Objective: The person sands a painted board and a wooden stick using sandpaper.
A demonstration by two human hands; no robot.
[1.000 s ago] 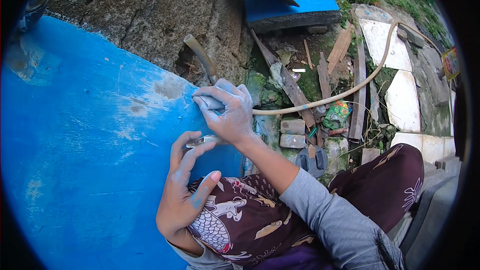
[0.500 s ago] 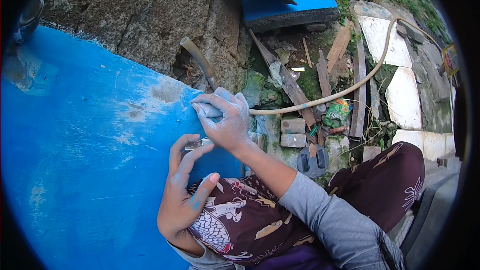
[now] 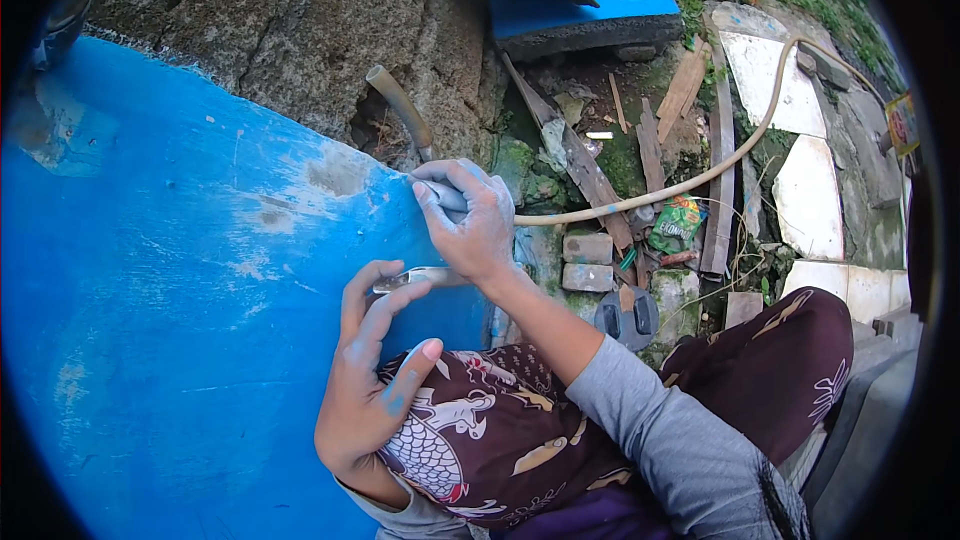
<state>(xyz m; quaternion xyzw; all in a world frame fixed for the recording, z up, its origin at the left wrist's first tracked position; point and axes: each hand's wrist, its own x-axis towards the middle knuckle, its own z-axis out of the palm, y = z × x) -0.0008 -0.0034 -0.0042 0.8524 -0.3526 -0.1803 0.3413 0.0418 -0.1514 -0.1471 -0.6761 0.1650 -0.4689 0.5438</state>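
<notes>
My right hand (image 3: 472, 220), dusted with pale powder, is closed round a smooth grey rounded piece (image 3: 445, 197) above the right edge of a blue-painted slab (image 3: 200, 270). Most of that piece is hidden in the palm. Below it, my left hand (image 3: 375, 370) has its index and middle fingers bent about a shiny narrow metal piece (image 3: 440, 277). Its thumb stands apart, with blue paint at its base. The metal piece's kind is unclear. A tan hose (image 3: 620, 206) runs rightward from behind my right hand, and a short tube end (image 3: 398, 105) juts up beyond it.
Rough rock (image 3: 300, 30) borders the slab's far edge. To the right lie wooden strips (image 3: 585, 165), small bricks (image 3: 588, 262), a green packet (image 3: 678, 222) and white tile pieces (image 3: 805, 195). A blue-topped block (image 3: 600, 10) sits farther back. My patterned clothing (image 3: 760, 370) covers my bent leg.
My right hand has shifted slightly right with the grey piece, baring more of the metal piece. The left hand keeps nearly the same pose. The whole view has shifted a little.
</notes>
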